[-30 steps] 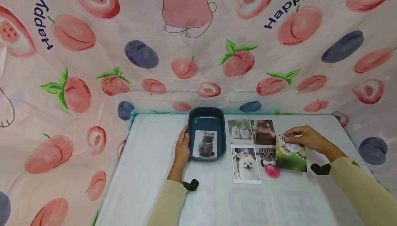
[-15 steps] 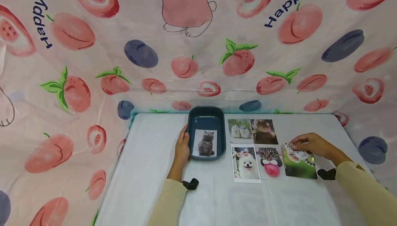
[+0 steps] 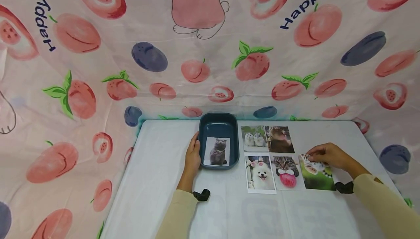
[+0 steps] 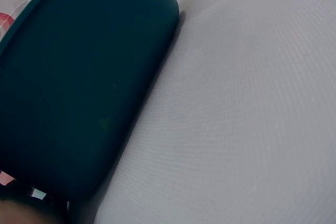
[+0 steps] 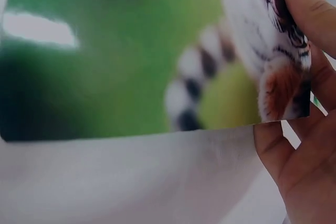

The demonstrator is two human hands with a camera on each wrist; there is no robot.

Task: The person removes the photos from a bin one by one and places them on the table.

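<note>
**Fruit-print cloth, white table, dark teal dish: one photo held at the right**

A pink fruit-print cloth (image 3: 197, 102) rises behind a white-covered table (image 3: 157, 184). Beige sleeves (image 3: 178, 213) reach in from both sides. The dark teal dish (image 3: 219, 126) stands at the table's far edge, near its middle. The left hand (image 3: 192, 155) touches its left wall, but whether that grip closes on the dish cannot be told from these angles. The right hand (image 3: 332, 156) pinches the tiger-cub photo (image 3: 317, 173) at its far edge, thumb on the printed face. That photo is at the right end of the near row, just beside the tabby-cat photo (image 3: 287, 171); left of this lies the white-bordered white-dog photo (image 3: 261, 175). In the far row, the hamster photo (image 3: 255, 139) and a brown-toned photo (image 3: 279, 140) lie side by side. Inside the dish, toward its near end, lies the grey-cat photo (image 3: 217, 152).
</note>
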